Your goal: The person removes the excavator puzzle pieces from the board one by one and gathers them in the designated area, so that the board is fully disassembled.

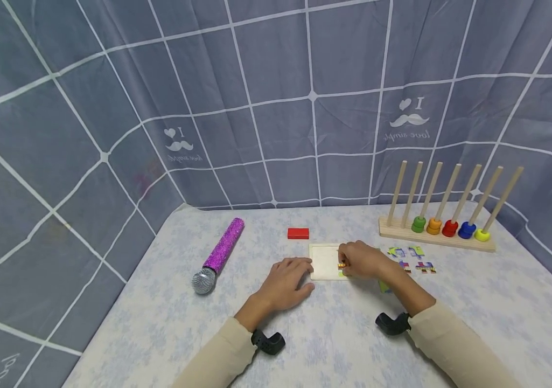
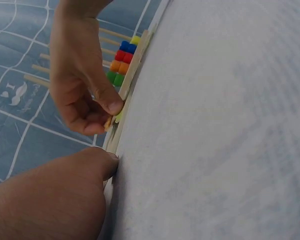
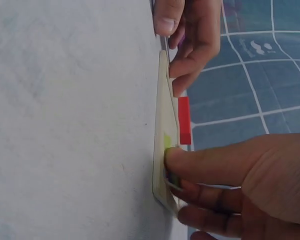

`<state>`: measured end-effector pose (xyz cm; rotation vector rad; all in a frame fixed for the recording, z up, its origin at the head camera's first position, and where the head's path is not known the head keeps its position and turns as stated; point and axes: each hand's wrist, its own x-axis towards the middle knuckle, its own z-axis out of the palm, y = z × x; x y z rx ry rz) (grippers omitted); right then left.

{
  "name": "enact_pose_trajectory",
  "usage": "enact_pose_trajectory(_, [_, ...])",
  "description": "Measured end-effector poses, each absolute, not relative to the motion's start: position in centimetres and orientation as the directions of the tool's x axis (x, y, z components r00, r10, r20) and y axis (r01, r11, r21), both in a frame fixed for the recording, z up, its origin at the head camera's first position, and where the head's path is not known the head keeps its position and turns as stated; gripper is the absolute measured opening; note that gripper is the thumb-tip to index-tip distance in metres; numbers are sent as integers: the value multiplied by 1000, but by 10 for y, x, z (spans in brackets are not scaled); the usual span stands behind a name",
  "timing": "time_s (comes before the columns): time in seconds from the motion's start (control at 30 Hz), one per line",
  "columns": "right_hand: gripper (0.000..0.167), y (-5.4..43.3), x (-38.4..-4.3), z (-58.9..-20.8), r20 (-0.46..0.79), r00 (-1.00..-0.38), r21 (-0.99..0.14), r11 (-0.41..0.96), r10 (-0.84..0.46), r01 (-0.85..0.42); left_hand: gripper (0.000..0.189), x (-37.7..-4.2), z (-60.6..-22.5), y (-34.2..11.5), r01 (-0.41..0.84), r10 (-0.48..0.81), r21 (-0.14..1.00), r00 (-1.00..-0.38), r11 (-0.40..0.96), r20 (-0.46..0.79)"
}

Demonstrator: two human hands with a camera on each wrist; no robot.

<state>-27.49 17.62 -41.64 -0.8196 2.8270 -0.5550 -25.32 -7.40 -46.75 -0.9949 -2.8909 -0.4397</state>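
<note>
A pale wooden puzzle tray (image 1: 323,262) lies flat on the table. My left hand (image 1: 286,283) rests at its left edge, fingers loosely extended and fingertips touching the rim. Over the tray's right part, my right hand (image 1: 365,260) pinches a small puzzle piece (image 3: 173,177) between thumb and fingers; the hand hides most of it. A yellow-green patch (image 3: 167,141) shows in the tray beside the right thumb. To the right of the tray lie several loose colourful puzzle pieces (image 1: 416,251), some partly covered by the right forearm.
A red block (image 1: 298,233) lies behind the tray. On the left is a glittery purple microphone (image 1: 224,246) with a silver head. A wooden peg stand (image 1: 438,236) with coloured beads stands at the back right. A grey checked curtain (image 1: 276,129) hangs behind the table.
</note>
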Motion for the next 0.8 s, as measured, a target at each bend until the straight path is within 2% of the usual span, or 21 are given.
enact_pose_trajectory(0.13, [18, 182, -275, -421, -1, -852, -483, 746, -524, -459, 33, -252, -469, -74, 609, 596, 246, -792, 754, 136])
enact_pose_trajectory(0.3, [15, 210, -272, -418, 106, -840, -643, 608, -533, -467, 33, -254, -470, -74, 609, 595, 232, -793, 759, 135])
enact_pose_trajectory(0.43, [9, 253, -262, -409, 80, -860, -705, 581, -505, -406, 33, -255, -469, -74, 613, 597, 236, -790, 754, 142])
enact_pose_trajectory(0.63, [13, 323, -243, -409, -48, -910, -719, 647, -411, -254, 32, -254, -468, -72, 610, 594, 238, -792, 756, 145])
enact_pose_trajectory(0.8, [10, 352, -231, -419, -67, -926, -689, 689, -370, -226, 32, -253, -467, -73, 610, 595, 245, -792, 754, 140])
